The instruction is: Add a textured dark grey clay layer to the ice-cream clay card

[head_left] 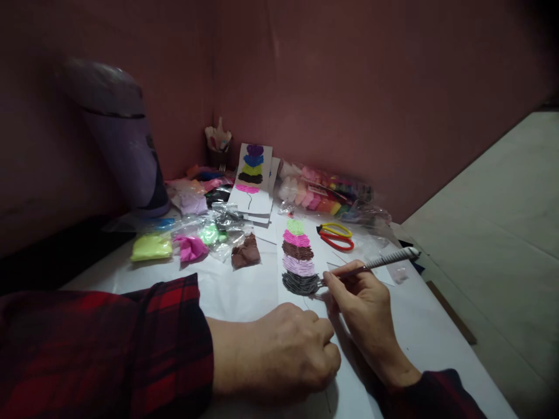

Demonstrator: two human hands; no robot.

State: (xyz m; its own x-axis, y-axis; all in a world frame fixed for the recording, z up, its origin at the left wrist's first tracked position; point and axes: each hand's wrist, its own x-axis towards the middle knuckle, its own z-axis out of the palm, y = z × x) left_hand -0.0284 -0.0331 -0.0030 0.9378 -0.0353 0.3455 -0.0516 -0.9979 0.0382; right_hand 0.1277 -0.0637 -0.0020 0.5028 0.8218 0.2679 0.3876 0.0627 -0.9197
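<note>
My right hand (360,308) grips a fork (386,258) with a grey-and-white twisted handle. Its tines touch the right end of a dark grey clay band (299,283) on a white paper strip. Above that band, ridged clay bands in lilac (299,265), brown (297,250), pink (296,238) and pale green (295,226) are stacked up the strip. Curled into a fist, my left hand (283,349) rests on the paper just below the grey band. Nothing shows sticking out of it, though its palm side is hidden.
Behind the strip lie yellow-and-red-handled scissors (336,237) and a plastic bag of coloured clay (323,192). A card with similar coloured bands (257,201) leans at the back. Yellow (151,247), pink (192,248) and brown (246,251) clay packets sit left. A tall purple container (120,139) stands behind them.
</note>
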